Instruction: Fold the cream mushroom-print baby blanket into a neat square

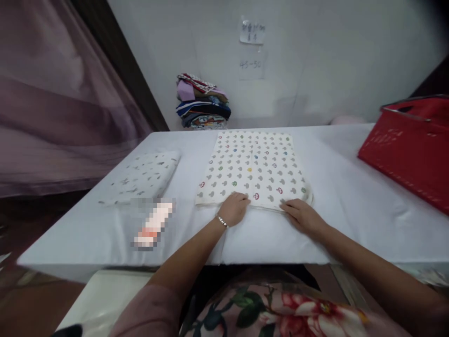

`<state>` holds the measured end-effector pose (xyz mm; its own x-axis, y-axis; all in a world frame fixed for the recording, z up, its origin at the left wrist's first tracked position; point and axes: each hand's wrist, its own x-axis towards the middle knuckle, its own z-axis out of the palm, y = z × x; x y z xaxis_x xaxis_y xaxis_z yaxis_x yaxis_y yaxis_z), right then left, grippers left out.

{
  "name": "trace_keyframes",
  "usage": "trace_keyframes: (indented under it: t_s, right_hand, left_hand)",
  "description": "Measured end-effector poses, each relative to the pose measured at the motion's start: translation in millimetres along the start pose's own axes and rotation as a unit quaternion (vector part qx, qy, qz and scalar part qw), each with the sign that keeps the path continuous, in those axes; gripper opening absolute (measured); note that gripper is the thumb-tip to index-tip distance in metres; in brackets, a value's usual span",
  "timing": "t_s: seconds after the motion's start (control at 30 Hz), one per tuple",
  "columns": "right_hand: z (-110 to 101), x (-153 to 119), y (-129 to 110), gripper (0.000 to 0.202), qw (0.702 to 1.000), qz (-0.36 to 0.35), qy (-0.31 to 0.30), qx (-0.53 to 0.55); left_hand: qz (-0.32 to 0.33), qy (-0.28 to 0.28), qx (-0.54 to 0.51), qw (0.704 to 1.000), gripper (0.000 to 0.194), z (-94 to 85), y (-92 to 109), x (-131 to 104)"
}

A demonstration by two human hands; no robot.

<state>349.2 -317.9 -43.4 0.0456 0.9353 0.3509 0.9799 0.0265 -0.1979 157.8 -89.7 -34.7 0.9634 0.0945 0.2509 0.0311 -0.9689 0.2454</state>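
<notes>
touching the near edge of the mushroom-print cloth, the left hand and right hand keep their fingers close together; whether they pinch it, i cannot tell. the cloth lies on a white table, left of a red bag with illegible pale marks. beyond, a wall paper reads "45-50" beneath a blurred handwritten sheet.

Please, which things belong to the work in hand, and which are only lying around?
In use:
mushroom-print cloth
left hand and right hand at its near edge
table

Apparently lying around:
speckled cloth
pixelated item
red container
stacked fabrics
</notes>
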Motion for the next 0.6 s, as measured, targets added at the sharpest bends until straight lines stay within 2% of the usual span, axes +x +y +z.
trace_keyframes:
  t_s: [0.27, 0.37, 0.43, 0.5, 0.6]
  right_hand:
    - [-6.6, -15.9, -8.6, 0.035, 0.998, 0.023, 0.055, 0.034]
    - [-16.1, -17.8, 4.2, 0.027, 0.986, 0.104, 0.117, 0.065]
    - [-23.1, -18.0, 19.5, 0.022, 0.957, 0.211, 0.178, 0.091]
    - [-29.7, -17.4, 36.0, 0.020, 0.902, 0.345, 0.216, 0.143]
    - [-37.0, -14.8, 53.9, 0.019, 0.797, 0.516, 0.180, 0.257]
  left_hand:
    - [0.018, 0.027, -0.009, 0.999, 0.019, 3.5, -5.7, -2.6]
    - [0.022, 0.039, -0.009, 0.999, 0.019, 5.0, -6.3, -2.0]
    - [0.026, 0.045, -0.011, 0.999, 0.019, 5.1, -7.2, -2.0]
    - [0.027, 0.046, -0.013, 0.998, 0.020, 4.8, -8.6, -2.3]
    - [0.023, 0.038, -0.014, 0.999, 0.021, 3.4, -9.3, -3.0]
